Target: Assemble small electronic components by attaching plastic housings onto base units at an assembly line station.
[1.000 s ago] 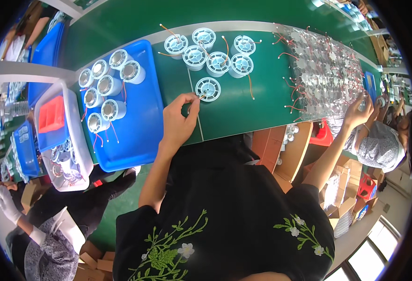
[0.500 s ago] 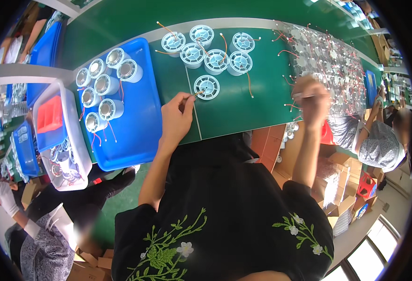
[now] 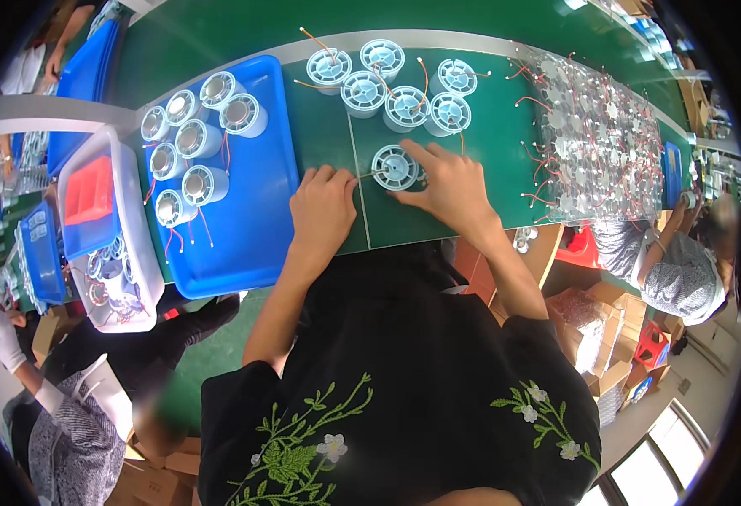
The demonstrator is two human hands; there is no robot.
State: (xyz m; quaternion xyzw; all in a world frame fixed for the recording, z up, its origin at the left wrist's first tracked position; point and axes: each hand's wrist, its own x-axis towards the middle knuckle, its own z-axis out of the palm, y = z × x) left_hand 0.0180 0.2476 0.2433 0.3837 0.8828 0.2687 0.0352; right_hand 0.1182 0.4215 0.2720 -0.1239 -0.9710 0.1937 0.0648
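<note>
1. Worn on the head, left one of a side-by-side fisheye pair; upright, unmirrored.
2. Facing down over the black flower-embroidered shirt (image 3: 413,379) at lower centre, onto the green worktable (image 3: 505,126) at upper centre.
3. Near to left hand (image 3: 323,215) and right hand (image 3: 453,190), mid-frame.
4. Bending straight edges toward a dark rim.

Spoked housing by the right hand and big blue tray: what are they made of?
The spoked housing looks like satin, pale-blue moulded plastic, given its thin ribs. The big blue tray is probably smooth plastic: one even colour, rounded corners.
</note>
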